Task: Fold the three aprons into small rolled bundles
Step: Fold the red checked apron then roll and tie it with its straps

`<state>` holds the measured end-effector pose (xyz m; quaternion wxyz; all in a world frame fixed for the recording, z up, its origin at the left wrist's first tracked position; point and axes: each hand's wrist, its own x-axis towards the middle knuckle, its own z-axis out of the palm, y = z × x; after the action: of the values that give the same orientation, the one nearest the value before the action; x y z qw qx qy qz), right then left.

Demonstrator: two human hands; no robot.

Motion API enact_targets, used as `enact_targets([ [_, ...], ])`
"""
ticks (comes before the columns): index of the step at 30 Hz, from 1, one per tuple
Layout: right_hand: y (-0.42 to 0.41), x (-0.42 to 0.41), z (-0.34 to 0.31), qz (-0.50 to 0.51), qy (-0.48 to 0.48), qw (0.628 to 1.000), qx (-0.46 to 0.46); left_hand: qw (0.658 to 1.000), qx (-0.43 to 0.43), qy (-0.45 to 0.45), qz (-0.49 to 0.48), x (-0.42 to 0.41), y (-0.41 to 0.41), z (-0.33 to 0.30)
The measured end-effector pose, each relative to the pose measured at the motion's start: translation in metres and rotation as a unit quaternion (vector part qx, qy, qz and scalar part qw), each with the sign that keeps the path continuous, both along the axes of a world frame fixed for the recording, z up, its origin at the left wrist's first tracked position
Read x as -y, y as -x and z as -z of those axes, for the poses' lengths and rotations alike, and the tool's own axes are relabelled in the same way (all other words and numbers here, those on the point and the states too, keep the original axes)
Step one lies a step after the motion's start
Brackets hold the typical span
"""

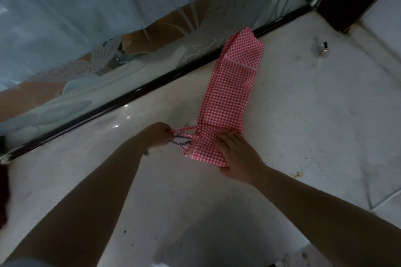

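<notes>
Gingham in red and white: the apron (227,91), folded into a long narrow strip, lies flat on the pale floor (303,115), running from beside the dark door track (130,97) down to the hands. The right hand (236,154) rests flat on the strip's near end, fingers straight and spread, pressing the cloth down; the fabric shows just beyond its fingertips and along its left side. The left hand (157,135), just left of that end, has its fingers curled and pinches the apron's straps (184,134), which stretch from its fingertips to the cloth's edge.
</notes>
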<state>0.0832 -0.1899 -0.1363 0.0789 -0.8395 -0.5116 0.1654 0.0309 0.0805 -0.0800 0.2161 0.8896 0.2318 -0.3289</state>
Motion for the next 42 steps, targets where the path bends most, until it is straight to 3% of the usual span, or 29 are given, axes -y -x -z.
enact_targets([
  [3,0.004,-0.009,-0.002,0.026,-0.01,1.0,0.002,0.998,0.006,-0.045,-0.041,-0.029,-0.002,-0.013],
  [5,0.006,-0.011,-0.001,0.042,-0.024,0.999,0.012,0.982,0.068,-0.132,-0.112,-0.038,0.003,-0.018],
  [8,0.007,-0.009,0.0,0.04,-0.041,0.998,0.028,0.894,0.257,-0.284,-0.233,-0.021,0.013,-0.022],
  [10,0.005,-0.007,0.002,0.033,-0.041,0.998,0.023,0.858,0.412,-0.276,-0.136,0.003,0.019,-0.018],
  [11,0.005,-0.006,0.002,0.029,-0.035,0.999,0.019,0.867,0.444,-0.226,-0.023,0.019,0.021,-0.013],
  [12,0.004,-0.005,0.003,0.022,-0.032,0.999,0.016,0.882,0.431,-0.159,0.101,0.039,0.024,-0.007],
  [14,0.003,-0.003,0.005,0.004,-0.037,0.999,0.003,0.897,0.305,-0.079,0.31,0.075,0.03,0.011],
  [16,-0.002,0.001,0.005,-0.022,-0.043,0.999,-0.008,0.901,0.194,-0.097,0.375,0.094,0.032,0.029],
  [18,-0.007,0.002,-0.001,-0.022,-0.058,0.997,-0.045,0.911,0.196,-0.104,0.346,0.096,0.029,0.035],
  [20,-0.011,0.002,-0.016,0.046,-0.089,0.985,-0.142,0.94,0.207,-0.059,0.265,0.096,0.021,0.024],
  [24,-0.025,0.004,-0.04,0.155,-0.044,0.92,-0.358,0.983,0.111,0.067,0.13,0.1,0.003,-0.007],
  [27,-0.03,0.009,-0.044,0.25,-0.087,0.858,-0.44,0.979,0.039,0.2,0.03,0.09,-0.002,-0.018],
  [30,-0.024,0.01,-0.042,0.293,-0.096,0.848,-0.432,0.957,0.061,0.278,-0.052,0.086,0.005,-0.014],
  [34,-0.021,0.006,-0.033,0.311,-0.081,0.881,-0.349,0.93,0.115,0.313,-0.152,0.09,0.014,0.002],
  [42,-0.023,-0.011,-0.024,0.349,0.011,0.902,-0.256,0.927,0.122,0.23,-0.271,0.104,0.013,0.019],
])
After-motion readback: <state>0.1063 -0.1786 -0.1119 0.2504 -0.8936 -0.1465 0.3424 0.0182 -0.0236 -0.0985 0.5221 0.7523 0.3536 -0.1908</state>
